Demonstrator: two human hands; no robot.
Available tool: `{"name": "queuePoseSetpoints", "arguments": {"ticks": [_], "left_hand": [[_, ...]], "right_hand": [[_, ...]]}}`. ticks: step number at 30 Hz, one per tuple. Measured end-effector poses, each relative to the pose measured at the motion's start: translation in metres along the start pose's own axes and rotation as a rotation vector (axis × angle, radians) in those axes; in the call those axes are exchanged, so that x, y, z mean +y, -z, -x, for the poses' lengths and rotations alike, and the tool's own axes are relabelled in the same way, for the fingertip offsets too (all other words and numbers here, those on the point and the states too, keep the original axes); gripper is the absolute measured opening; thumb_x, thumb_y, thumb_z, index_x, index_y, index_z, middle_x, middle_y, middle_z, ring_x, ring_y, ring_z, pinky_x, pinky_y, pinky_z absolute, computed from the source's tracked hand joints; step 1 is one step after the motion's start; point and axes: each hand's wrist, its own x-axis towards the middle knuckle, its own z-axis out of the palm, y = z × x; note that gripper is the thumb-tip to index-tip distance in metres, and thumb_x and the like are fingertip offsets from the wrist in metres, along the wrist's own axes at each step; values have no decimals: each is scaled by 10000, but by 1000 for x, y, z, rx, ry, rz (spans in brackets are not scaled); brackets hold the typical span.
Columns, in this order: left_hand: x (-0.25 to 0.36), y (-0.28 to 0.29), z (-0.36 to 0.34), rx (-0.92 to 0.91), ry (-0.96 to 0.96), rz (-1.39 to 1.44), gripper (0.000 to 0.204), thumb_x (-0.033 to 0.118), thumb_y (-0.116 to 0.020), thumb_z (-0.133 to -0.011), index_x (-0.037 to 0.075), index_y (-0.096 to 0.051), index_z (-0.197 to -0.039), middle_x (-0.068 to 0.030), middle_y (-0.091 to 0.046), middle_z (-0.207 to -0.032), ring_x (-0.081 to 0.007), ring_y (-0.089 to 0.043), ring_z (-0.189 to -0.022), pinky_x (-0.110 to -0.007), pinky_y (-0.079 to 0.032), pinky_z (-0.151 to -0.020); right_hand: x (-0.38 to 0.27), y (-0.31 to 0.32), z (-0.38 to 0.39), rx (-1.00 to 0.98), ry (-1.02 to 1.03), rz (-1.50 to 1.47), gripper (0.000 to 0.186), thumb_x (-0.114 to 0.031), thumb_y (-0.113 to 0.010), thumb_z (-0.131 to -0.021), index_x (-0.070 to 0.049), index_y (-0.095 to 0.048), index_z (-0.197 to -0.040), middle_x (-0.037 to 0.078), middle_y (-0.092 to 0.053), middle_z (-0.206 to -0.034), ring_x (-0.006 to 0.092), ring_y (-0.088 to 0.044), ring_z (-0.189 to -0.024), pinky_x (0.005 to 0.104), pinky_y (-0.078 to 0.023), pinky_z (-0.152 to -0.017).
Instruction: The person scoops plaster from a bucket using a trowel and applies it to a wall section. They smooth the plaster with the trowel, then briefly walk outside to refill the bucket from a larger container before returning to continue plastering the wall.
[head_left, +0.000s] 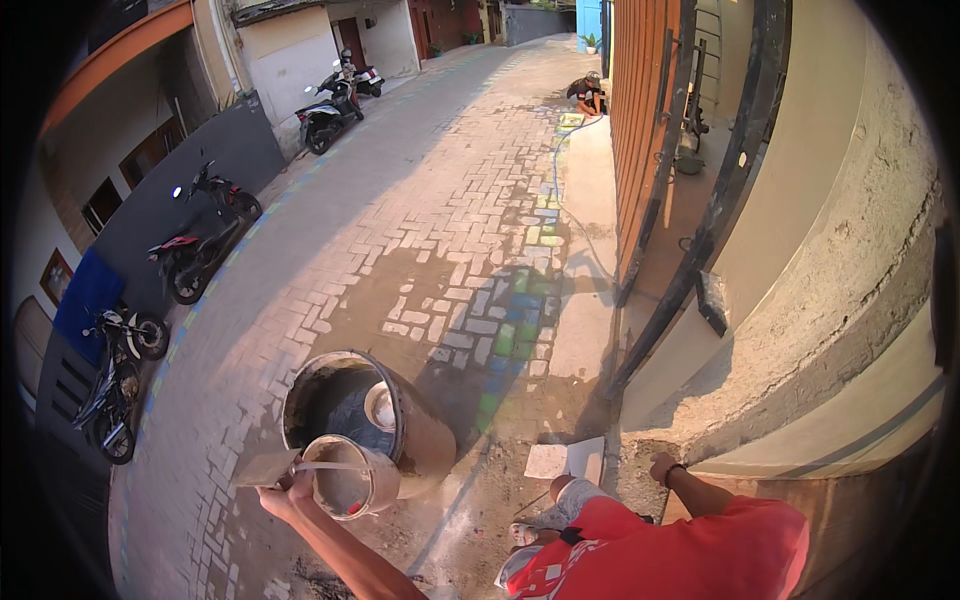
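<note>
At the lower left, my left hand [284, 500] grips a flat grey trowel [264, 466] beside a smaller bucket [371, 490]. That bucket stands against a large grey-stained tub [425, 440] containing dark liquid and a small white container [379, 407]. My right hand [664, 469], with a dark wristband, is at the rough, mortar-streaked ledge [740, 390] on the right, fingers curled; what they hold, if anything, is too small to make out. Light square tiles [548, 461] lie on the ground just left of it, near my feet.
A paved lane [400, 230] runs ahead, with parked motorbikes [200, 250] along the left walls. An orange gate [642, 130] and black metal frame [740, 160] border the right. Farther up, another person [586, 95] crouches by a blue hose [557, 170].
</note>
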Motion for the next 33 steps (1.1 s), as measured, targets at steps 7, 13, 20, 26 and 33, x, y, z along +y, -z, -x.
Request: {"name": "queuePoseSetpoints", "arguments": {"ticks": [7,13,20,26,33], "left_hand": [[-7,-9,79,-245,-103,-294,277,173,-424,-881,-33,-543,-1024,-166,-556,-950,-353,-495,-932,-545,-376,-833],[-7,-2,131,-534,-25,-494,207,56,-467,-843,-56,-518,-1009,-183,-545,-904,-352,-518,-838,-542,-425,-825],[-46,33,209,-717,-197,-1113,232,-47,-654,-695,-61,-519,-883,-109,-574,-847,-201,-576,-760,-349,-508,-707],[-81,75,241,-758,229,-850,206,58,-508,-834,-80,-501,-987,-181,-559,-893,-344,-566,-731,-472,-508,-712],[-152,140,285,-971,662,-874,357,213,-460,-880,-59,-498,-1108,-223,-582,-934,-402,-589,-784,-499,-506,-725]], "right_hand": [[35,0,53,-20,-183,-469,429,-1,-500,-781,-53,-524,-1206,185,-623,-1013,277,-642,-781,398,-517,-544],[145,-27,59,42,-362,-600,424,55,-462,-804,-35,-486,-1218,185,-569,-1116,325,-610,-925,433,-552,-696],[185,-22,121,59,-452,-1122,575,107,-293,-828,-92,-310,-1368,317,-437,-1217,394,-628,-771,504,-562,-639],[255,-39,181,-2,-510,-1116,550,80,-313,-849,-78,-288,-1375,268,-368,-1311,435,-599,-881,527,-544,-708],[318,-86,303,266,-724,-1336,506,-14,-372,-870,-72,-305,-1367,250,-428,-1261,401,-606,-863,489,-543,-666]]}}
